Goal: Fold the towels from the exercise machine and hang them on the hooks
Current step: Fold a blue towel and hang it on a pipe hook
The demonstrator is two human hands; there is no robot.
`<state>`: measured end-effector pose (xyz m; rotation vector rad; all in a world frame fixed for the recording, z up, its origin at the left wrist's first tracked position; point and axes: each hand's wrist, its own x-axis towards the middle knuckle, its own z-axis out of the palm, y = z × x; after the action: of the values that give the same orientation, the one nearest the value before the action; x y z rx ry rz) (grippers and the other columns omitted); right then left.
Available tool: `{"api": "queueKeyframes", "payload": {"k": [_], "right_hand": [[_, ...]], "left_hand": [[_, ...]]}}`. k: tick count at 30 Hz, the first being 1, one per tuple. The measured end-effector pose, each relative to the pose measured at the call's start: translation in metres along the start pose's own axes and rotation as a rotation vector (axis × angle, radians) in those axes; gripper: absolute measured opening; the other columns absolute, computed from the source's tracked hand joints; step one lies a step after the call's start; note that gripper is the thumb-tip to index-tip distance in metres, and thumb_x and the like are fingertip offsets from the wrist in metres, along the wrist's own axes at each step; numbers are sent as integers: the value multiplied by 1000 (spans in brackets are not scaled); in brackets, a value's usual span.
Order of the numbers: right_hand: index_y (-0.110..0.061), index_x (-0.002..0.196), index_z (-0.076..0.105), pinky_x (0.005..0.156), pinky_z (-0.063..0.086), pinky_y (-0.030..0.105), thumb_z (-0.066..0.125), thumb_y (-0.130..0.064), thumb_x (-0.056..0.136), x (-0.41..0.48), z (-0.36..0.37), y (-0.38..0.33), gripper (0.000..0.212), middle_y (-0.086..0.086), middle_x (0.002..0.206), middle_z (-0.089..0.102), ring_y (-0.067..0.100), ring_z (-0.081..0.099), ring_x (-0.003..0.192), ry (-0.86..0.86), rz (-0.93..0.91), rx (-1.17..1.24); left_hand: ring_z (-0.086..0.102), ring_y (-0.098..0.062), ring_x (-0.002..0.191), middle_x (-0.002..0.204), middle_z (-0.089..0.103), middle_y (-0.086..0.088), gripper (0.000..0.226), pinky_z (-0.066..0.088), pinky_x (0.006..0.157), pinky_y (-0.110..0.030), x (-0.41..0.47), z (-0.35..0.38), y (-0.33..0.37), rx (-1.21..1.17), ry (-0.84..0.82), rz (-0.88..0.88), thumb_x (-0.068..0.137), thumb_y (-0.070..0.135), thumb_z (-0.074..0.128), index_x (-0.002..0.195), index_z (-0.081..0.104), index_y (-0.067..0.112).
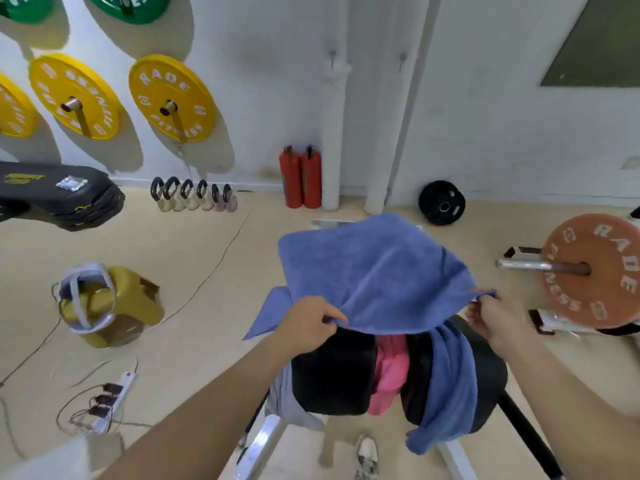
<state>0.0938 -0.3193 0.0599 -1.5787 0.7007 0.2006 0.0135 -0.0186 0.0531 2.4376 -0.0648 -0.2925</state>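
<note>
Standing nearest the camera, the exercise machine's black pad (332,372) carries the waiting stock. A pink towel (389,372) is bunched across its middle. A second blue towel (446,386) is draped over its right half and hangs off the near edge. A pale grey cloth (285,393) hangs at its left edge.

Just above the pad's far edge, both hands hold one blue towel (377,271) clear of the pad, spread open in the air. The left hand (308,323) pinches the near hem, fingers curled over the cloth. The right hand (491,317) pinches a corner beside a small loop tab.

Assessment: the step in hand is opening out the first towel before folding. No fold is made yet, and one corner droops below the left hand. The next move calls for drawing the hem taut and square between the hands, then bringing edge to edge.

Beyond, on the far wall, two hooks (332,57) stand bare by the white pipes (334,133), well apart from the machine. Hanging is not yet begun.
</note>
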Motion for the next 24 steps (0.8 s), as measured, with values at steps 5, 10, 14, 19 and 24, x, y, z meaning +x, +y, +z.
{"api": "queueKeyframes", "payload": {"k": [5,10,14,19,24], "right_hand": [[-8,70,61,60,44,34,55,-27,90,22,-3,72,28,16,72,65,27,58,65,-18,65,-495],[-9,62,43,48,32,31,58,-5,81,21,15,92,24,7,59,49,25,45,55,-12,-232,-834],[-10,82,54,53,38,30,48,8,79,21,25,102,19,7,78,55,21,51,67,-40,-443,-806],[-15,116,52,65,41,26,56,-1,87,14,21,96,33,1,95,59,19,55,79,45,-233,-461],[-4,109,59,65,49,27,59,5,86,44,24,85,25,10,95,63,18,59,79,-45,182,129]], "left_hand": [[53,-9,96,104,65,5,27,33,76,-5,-14,80,-55,-78,-285,-291,83,9,59,106,72,12],[48,-22,53,58,55,-7,21,43,57,-28,-21,93,-76,-673,201,-958,83,17,53,66,58,6],[39,-21,51,64,43,-9,17,37,49,-25,-14,98,-77,-891,335,-1072,89,26,55,85,51,11],[57,-18,60,75,60,-10,29,52,52,-24,-10,102,-85,-1357,555,-1230,84,30,71,94,55,8],[54,-8,37,50,61,-4,3,46,41,-14,-10,88,-94,-1704,666,-1224,86,4,59,87,58,7]]}}
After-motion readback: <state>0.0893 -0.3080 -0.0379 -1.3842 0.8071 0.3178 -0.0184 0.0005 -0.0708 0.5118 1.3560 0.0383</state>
